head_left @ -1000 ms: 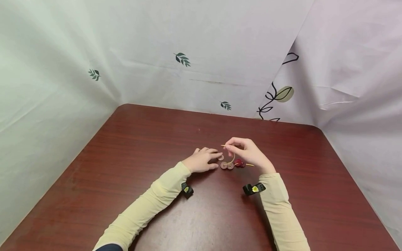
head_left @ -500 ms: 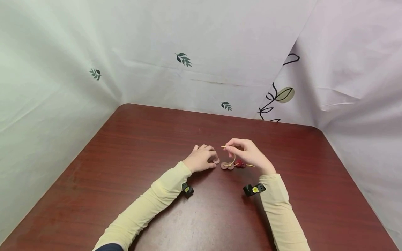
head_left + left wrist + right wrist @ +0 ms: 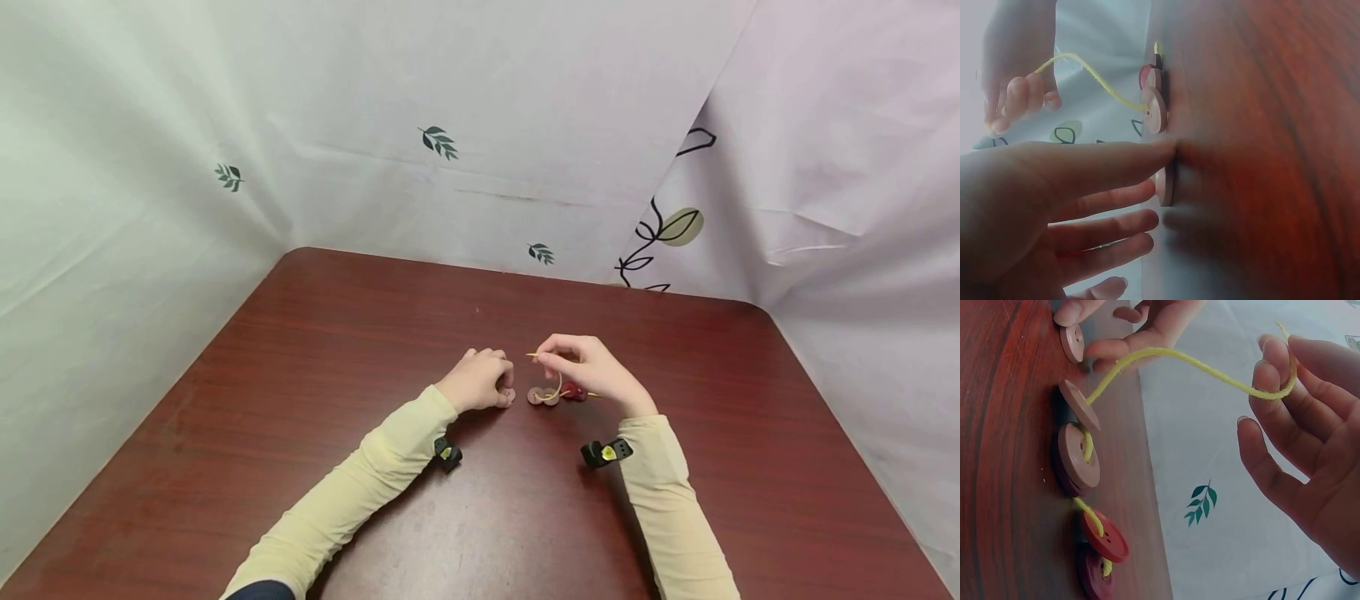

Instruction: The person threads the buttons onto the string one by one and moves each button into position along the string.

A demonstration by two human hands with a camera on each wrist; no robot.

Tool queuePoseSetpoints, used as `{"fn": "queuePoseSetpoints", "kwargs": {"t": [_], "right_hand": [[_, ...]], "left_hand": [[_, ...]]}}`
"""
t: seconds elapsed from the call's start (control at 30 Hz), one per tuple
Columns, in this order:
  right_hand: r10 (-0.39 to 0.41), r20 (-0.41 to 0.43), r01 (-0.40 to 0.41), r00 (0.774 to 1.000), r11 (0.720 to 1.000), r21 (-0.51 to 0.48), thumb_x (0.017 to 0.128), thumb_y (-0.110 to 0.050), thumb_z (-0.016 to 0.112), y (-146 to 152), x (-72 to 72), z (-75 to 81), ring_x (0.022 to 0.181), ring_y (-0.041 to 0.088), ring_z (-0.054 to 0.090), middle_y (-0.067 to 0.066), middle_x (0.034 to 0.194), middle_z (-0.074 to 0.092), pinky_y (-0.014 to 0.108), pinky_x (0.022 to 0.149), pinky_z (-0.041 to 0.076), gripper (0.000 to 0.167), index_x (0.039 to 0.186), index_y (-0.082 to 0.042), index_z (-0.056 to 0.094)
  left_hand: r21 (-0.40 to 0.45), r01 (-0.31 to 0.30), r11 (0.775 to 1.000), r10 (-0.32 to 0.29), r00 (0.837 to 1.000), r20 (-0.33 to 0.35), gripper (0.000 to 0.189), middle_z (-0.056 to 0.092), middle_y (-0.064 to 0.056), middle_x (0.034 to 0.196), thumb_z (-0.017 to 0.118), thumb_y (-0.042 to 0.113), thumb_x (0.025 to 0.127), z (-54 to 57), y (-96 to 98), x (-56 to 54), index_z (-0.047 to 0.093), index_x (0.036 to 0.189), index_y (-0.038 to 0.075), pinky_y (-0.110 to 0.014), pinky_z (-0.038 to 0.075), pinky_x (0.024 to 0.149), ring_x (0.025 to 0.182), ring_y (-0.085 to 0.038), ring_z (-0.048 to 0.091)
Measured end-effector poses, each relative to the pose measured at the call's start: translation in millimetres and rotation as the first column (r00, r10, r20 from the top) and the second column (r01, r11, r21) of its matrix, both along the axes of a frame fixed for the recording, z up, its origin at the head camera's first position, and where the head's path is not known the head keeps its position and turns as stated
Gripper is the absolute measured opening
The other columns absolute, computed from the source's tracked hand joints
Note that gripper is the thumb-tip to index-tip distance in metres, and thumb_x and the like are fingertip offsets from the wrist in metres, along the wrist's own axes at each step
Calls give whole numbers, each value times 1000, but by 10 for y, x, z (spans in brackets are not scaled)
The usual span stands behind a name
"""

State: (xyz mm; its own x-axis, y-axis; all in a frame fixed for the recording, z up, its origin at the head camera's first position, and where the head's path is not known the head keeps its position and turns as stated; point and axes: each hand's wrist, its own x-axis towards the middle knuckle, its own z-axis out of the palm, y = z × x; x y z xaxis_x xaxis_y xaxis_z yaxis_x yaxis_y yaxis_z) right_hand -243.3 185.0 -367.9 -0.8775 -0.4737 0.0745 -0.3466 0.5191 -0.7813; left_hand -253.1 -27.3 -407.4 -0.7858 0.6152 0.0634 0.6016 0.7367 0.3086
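Note:
My right hand (image 3: 588, 367) pinches a yellow string (image 3: 1191, 361) between thumb and fingers, a little short of its tip, above the table. The string runs down through two pinkish-brown buttons (image 3: 1079, 455), then a red button (image 3: 1105, 536) and a dark red button (image 3: 1095, 575). These lie in a row on the table. Left of the row, a loose pinkish-brown button (image 3: 1072, 344) lies at the table, no string through it. My left hand (image 3: 474, 381) has thumb and index finger on opposite edges of it; in the left wrist view the thumb partly hides this button.
The reddish-brown wooden table (image 3: 360, 333) extends around both hands. Behind it hangs a pale curtain (image 3: 480, 100) with leaf prints. Black bands with yellow-marked devices sit at both wrists.
My left hand has drawn the loose button toward me and to the left, its fingers curling in around it. The right hand, still holding the string, has lowered very slightly.

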Motion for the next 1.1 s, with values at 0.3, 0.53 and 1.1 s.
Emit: {"fn": "queuePoseSetpoints", "kwargs": {"t": [0.3, 0.53, 1.1], "right_hand": [[-7, 49, 5, 999, 999, 43, 96, -11, 58, -92, 164, 244, 47, 10, 42, 26, 77, 59, 22, 43, 34, 13, 100, -4, 68], [-2, 37, 0, 999, 998, 59, 96, -10, 58, -119, 235, 342, 47, 5, 42, 25, 75, 59, 22, 43, 34, 12, 98, -4, 68], [2, 18, -3, 1000, 998, 64, 96, -21, 60, 28, 20, 28, 46, 20, 46, 14, 75, 61, 26, 40, 37, 14, 101, -12, 68]], "left_hand": [[-26, 25, 999, -25, 999, 26, 12, 59, 2, 82, 73, 22, 83, 13, -10, -17, 65, 84, 13, -35, 42, 78, 73, -12, 56], [-56, 32, 998, -29, 998, 50, 12, 58, 3, 79, 73, 19, 80, 16, -14, -18, 64, 84, 13, -35, 43, 81, 73, -11, 54], [1, 66, 998, -65, 990, 127, 21, 49, 6, 71, 77, 15, 69, -8, 5, -25, 58, 75, 10, -23, 41, 63, 64, -9, 48]]}}
